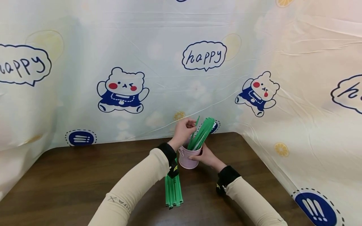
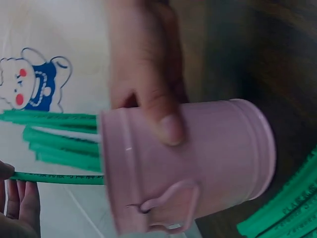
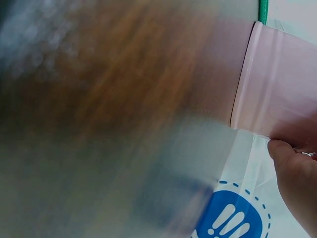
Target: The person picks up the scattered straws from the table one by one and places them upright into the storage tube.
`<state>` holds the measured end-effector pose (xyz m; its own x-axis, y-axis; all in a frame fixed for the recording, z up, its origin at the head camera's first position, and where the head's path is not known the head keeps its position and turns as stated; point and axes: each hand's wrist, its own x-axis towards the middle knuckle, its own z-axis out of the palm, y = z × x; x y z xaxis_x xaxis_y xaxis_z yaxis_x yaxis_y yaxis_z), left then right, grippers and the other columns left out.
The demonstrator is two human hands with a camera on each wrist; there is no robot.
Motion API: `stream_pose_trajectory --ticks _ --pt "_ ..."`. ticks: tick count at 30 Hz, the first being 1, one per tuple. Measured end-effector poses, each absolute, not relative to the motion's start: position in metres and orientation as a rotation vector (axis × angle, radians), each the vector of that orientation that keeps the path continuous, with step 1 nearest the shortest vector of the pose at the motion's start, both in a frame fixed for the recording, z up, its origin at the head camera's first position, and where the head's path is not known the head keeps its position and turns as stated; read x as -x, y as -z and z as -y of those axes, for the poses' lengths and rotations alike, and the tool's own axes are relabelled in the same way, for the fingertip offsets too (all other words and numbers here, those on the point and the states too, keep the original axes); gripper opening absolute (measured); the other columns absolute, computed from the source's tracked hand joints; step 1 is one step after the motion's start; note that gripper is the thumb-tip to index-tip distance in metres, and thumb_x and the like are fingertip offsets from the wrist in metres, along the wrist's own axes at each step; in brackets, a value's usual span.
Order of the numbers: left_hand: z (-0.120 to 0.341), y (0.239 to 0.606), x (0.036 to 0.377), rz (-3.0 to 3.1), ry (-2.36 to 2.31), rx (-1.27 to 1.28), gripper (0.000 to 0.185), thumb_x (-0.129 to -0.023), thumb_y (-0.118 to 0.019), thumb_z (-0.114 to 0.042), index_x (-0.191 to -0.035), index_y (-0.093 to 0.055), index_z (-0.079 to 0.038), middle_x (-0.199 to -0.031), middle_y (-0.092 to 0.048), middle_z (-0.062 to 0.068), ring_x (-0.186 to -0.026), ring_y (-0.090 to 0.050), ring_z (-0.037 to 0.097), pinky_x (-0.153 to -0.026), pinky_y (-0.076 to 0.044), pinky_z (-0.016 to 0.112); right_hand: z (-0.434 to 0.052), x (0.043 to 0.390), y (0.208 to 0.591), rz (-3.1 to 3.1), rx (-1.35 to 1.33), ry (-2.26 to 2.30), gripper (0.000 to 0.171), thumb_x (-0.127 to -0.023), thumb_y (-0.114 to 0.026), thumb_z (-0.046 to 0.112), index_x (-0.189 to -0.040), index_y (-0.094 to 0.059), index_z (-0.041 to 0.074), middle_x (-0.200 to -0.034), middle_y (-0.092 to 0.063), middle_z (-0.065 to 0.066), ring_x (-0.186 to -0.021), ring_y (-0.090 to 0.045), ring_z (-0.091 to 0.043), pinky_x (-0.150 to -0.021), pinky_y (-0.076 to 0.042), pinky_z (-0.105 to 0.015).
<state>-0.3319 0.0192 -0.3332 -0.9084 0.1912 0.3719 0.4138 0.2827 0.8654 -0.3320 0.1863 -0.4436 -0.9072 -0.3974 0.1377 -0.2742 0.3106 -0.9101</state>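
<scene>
A small pink cup [image 1: 189,158] with a side handle stands on the dark wooden table [image 1: 70,182] and holds several green strips [image 1: 203,133] that lean to the right. My right hand [image 1: 201,157] grips the cup's side; in the left wrist view its thumb lies on the cup [image 2: 213,163]. My left hand [image 1: 189,127] is above the cup's rim and pinches one green strip [image 2: 54,177] that reaches into the cup. In the right wrist view the cup [image 3: 277,84] and my right hand [image 3: 297,188] show at the right edge.
A bundle of green strips [image 1: 173,190] lies flat on the table in front of the cup, partly under my left forearm. A cartoon-print plastic sheet [image 1: 198,78] walls off the back and the right side of the table.
</scene>
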Motion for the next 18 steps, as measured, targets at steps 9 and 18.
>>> stream_pose_trajectory --ticks 9,18 --pt "-0.033 0.352 0.33 2.427 1.588 0.631 0.026 -0.095 -0.066 -0.001 -0.121 -0.068 0.003 -0.106 -0.072 0.021 -0.101 -0.069 0.033 -0.093 -0.059 0.043 -0.186 0.33 0.446 -2.427 0.644 1.657 0.097 -0.09 -0.079 0.015 -0.16 -0.011 0.012 -0.148 -0.048 -0.021 -0.133 -0.052 -0.033 -0.114 -0.044 -0.047" --pt "-0.008 0.351 0.329 2.531 1.54 0.681 0.027 -0.101 -0.059 -0.01 -0.124 -0.068 -0.001 -0.11 -0.071 0.019 -0.104 -0.068 0.033 -0.094 -0.057 0.044 -0.186 0.331 0.444 -2.436 0.662 1.669 0.097 -0.089 -0.08 0.015 -0.159 -0.012 0.01 -0.153 -0.043 -0.022 -0.137 -0.048 -0.035 -0.119 -0.04 -0.054"
